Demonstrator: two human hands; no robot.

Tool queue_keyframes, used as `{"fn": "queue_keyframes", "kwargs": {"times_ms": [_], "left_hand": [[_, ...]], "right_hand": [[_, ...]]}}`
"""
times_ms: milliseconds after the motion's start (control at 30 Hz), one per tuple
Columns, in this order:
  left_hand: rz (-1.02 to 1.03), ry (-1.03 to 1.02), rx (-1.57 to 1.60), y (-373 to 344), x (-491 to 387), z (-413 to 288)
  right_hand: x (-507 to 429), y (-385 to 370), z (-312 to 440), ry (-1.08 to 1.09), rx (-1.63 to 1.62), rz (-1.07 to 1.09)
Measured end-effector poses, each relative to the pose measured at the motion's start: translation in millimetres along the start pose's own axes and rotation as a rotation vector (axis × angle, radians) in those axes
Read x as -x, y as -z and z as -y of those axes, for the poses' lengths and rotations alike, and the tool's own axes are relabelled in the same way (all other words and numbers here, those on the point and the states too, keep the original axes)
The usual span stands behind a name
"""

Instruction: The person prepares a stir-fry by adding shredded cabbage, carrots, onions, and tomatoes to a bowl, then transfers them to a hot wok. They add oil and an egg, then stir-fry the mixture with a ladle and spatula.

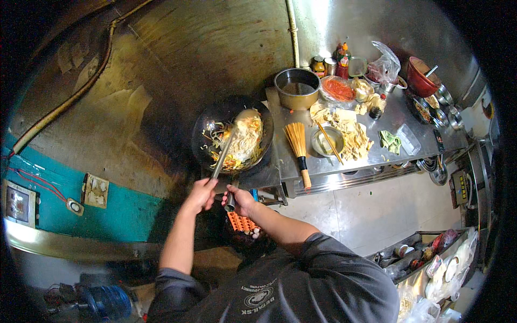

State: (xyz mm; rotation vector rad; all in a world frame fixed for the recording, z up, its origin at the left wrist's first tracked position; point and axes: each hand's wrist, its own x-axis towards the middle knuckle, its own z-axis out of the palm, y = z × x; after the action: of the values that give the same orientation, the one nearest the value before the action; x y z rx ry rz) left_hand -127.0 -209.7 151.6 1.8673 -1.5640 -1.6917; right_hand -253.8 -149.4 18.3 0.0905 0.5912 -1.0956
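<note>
My left hand (200,195) grips the long metal handle of a cooking ladle (224,155). The ladle's head lies over pale noodles (247,141) mixed with shredded vegetables, and its outline is hard to make out there. All of this food sits in a dark wok (220,111) in front of me. Around the wok's hollow metal handle (230,202), my right hand (241,200) is closed, close beside the left one. A bamboo wok brush (297,141) lies on the steel counter to the wok's right, its handle end reaching past the front edge.
The steel counter (282,163) holds a deep pot (297,99), a bowl (319,151) with chopsticks (329,142) across it, and a crumpled beige cloth (353,137). Sauce bottles (343,64) stand behind. An orange egg tray (241,222) is below my right hand. A pipe (68,105) runs along the left wall.
</note>
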Motion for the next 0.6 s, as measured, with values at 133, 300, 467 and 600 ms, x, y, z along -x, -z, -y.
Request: {"fn": "queue_keyframes", "kwargs": {"times_ms": [133,300,467,600], "left_hand": [[-0.293,-0.493,-0.787,65,87,21],[-0.393,-0.299,-1.023,94,174,-3],[-0.172,-0.155,-1.062,159,237,-48],[-0.120,-0.214,-1.186,146,217,-34]], "right_hand": [[-18,3,2,0.021,-0.083,0.052],[-27,3,0,0.114,0.014,-0.041],[-7,-34,11,0.037,0.375,-0.228],[14,-68,14,0.062,0.062,-0.051]]}}
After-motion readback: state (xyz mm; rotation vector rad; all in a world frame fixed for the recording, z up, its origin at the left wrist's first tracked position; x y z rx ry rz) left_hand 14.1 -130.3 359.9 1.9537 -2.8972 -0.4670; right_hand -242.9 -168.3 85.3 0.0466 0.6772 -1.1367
